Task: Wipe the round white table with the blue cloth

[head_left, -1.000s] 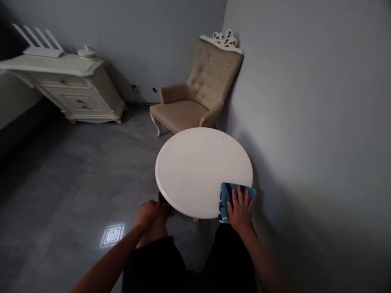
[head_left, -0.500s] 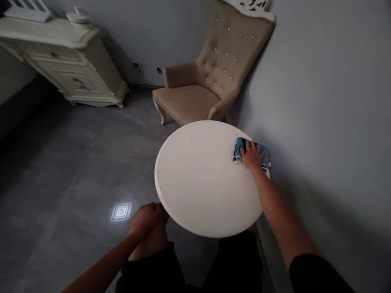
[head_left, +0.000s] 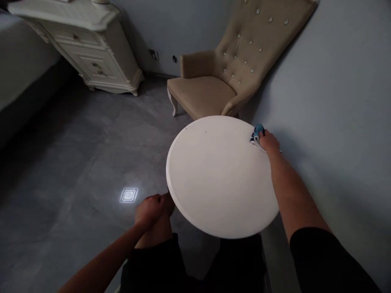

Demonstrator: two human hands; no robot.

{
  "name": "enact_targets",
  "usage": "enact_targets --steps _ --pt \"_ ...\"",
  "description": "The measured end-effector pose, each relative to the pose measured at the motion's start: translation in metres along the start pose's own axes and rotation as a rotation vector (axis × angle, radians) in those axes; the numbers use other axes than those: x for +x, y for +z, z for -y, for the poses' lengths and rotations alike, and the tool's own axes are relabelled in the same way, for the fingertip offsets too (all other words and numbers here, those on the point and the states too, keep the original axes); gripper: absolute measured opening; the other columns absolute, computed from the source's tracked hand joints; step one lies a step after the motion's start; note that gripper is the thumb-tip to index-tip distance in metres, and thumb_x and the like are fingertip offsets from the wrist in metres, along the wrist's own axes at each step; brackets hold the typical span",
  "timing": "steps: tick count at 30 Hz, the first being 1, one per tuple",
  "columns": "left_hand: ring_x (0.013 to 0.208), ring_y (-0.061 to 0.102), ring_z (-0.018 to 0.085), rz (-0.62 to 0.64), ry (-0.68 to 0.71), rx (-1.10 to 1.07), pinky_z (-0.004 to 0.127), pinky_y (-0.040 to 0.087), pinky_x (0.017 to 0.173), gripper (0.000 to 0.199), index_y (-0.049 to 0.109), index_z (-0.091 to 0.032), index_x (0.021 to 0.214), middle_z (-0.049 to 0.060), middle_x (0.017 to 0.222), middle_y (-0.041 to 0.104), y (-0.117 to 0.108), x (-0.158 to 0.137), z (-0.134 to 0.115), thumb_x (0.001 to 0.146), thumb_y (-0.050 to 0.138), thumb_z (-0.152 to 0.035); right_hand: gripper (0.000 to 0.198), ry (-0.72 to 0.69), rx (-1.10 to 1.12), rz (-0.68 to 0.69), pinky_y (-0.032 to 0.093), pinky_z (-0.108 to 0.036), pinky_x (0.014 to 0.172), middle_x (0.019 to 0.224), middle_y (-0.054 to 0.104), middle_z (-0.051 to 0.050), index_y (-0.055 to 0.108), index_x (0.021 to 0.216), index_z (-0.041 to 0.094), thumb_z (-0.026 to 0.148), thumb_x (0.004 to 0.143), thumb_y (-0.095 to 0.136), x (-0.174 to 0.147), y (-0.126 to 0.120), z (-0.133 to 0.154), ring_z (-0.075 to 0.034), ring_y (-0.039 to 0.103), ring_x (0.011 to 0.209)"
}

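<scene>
A blue cloth with dark patches and a white edge is bunched at the far right rim of the round white table. My right hand is closed around it, and part of the cloth is hidden under the hand. Low on the left, my left hand is curled into a fist resting at my bare knee, beside the near left rim of the table. Nothing shows in that fist. A few tiny dark specks lie near the table's far edge.
Just beyond the table stands a tan tufted armchair. A cream cabinet is at the back left, near a bed-like edge. The grey wall runs close along the right. A lit square pattern falls on the floor.
My right hand went from lying spread on the cloth to gripping it, bunching it at the table's far right rim. The view has shifted slightly. My left fist stays at the knee.
</scene>
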State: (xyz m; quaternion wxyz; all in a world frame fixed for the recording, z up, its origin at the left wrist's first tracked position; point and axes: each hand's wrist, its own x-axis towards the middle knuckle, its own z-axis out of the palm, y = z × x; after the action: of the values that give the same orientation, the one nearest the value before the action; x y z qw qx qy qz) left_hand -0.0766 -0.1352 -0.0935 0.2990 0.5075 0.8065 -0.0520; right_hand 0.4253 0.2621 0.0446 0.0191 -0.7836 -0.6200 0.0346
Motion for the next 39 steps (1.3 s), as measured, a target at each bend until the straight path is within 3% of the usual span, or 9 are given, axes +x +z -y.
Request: enact_targets --steps 4,8,12,16,20,22,25,29,39 --pt "0.116 0.079 0.039 -0.01 0.017 -0.025 0.044 0.057 0.091 0.054 0.082 -0.02 0.105 0.021 0.123 0.084 0.002 -0.004 -0.003 0.109 0.035 -0.047 0.073 -0.046 -0.096 -0.082 0.037 -0.072 0.127 0.178 0.04 -0.028 0.036 0.179 0.018 0.058 0.119 0.027 -0.068 0.003 -0.019 -0.045 0.044 0.159" --pt "0.12 0.078 0.041 -0.044 0.044 -0.036 0.046 0.058 0.095 0.058 0.083 -0.017 0.111 0.024 0.127 0.083 0.007 -0.009 -0.008 0.109 0.033 -0.047 0.073 -0.122 -0.203 -0.037 0.026 -0.08 0.132 0.189 0.024 -0.02 0.031 0.182 0.02 0.057 0.119 0.027 -0.163 0.009 -0.041 -0.047 0.023 0.171" --pt "0.118 0.078 0.041 -0.063 0.078 -0.057 0.045 0.059 0.095 0.054 0.084 -0.015 0.113 0.025 0.125 0.083 0.008 -0.021 -0.013 0.108 0.039 -0.045 0.075 -0.229 -0.25 -0.032 0.022 -0.079 0.136 0.191 0.02 -0.014 0.032 0.183 0.019 0.056 0.117 0.03 -0.289 0.022 -0.048 -0.047 0.017 0.175" --pt "0.118 0.079 0.041 -0.065 0.124 -0.061 0.045 0.059 0.094 0.053 0.084 -0.015 0.111 0.025 0.125 0.083 0.008 -0.032 -0.015 0.107 0.041 -0.045 0.076 -0.291 -0.246 -0.011 0.02 -0.073 0.142 0.191 0.018 0.001 0.037 0.182 0.033 0.064 0.113 0.03 -0.41 0.045 -0.04 -0.043 0.014 0.177" --pt "0.119 0.079 0.04 -0.074 0.132 -0.038 0.044 0.059 0.094 0.054 0.084 -0.015 0.112 0.025 0.124 0.084 0.009 -0.032 -0.015 0.107 0.039 -0.044 0.079 -0.331 -0.183 0.015 0.015 -0.077 0.142 0.188 0.022 0.003 0.038 0.182 0.031 0.065 0.111 0.036 -0.461 0.056 -0.029 -0.045 0.01 0.177" --pt "0.119 0.079 0.041 -0.07 0.129 -0.033 0.045 0.058 0.094 0.054 0.083 -0.015 0.111 0.025 0.123 0.083 0.011 -0.03 -0.013 0.107 0.038 -0.044 0.079 -0.328 -0.172 0.024 0.015 -0.077 0.142 0.189 0.021 0.002 0.039 0.182 0.028 0.064 0.111 0.036 -0.451 0.052 -0.025 -0.045 0.011 0.177" --pt "0.117 0.079 0.042 -0.061 0.106 -0.042 0.045 0.058 0.091 0.055 0.082 -0.016 0.109 0.025 0.123 0.083 0.012 -0.026 -0.01 0.107 0.037 -0.047 0.08 -0.313 -0.165 0.031 0.017 -0.079 0.14 0.19 0.016 -0.006 0.038 0.182 0.021 0.062 0.113 0.034 -0.402 0.039 -0.017 -0.048 0.013 0.176" --pt "0.115 0.08 0.04 -0.055 0.1 -0.029 0.043 0.057 0.088 0.057 0.082 -0.02 0.105 0.021 0.121 0.085 0.012 -0.021 -0.005 0.109 0.034 -0.049 0.079 -0.269 -0.15 0.004 0.017 -0.082 0.136 0.191 0.015 -0.014 0.034 0.182 0.013 0.058 0.117 0.03 -0.301 0.024 -0.003 -0.051 0.014 0.175" --pt "0.109 0.08 0.037 0.011 0.032 -0.011 0.04 0.054 0.082 0.062 0.084 -0.022 0.102 0.017 0.116 0.086 -0.001 -0.005 -0.005 0.112 0.033 -0.055 0.083 -0.13 -0.091 -0.073 0.021 -0.085 0.132 0.188 0.027 -0.02 0.031 0.183 0.018 0.068 0.118 0.021 -0.033 0.009 0.055 -0.051 0.025 0.171"
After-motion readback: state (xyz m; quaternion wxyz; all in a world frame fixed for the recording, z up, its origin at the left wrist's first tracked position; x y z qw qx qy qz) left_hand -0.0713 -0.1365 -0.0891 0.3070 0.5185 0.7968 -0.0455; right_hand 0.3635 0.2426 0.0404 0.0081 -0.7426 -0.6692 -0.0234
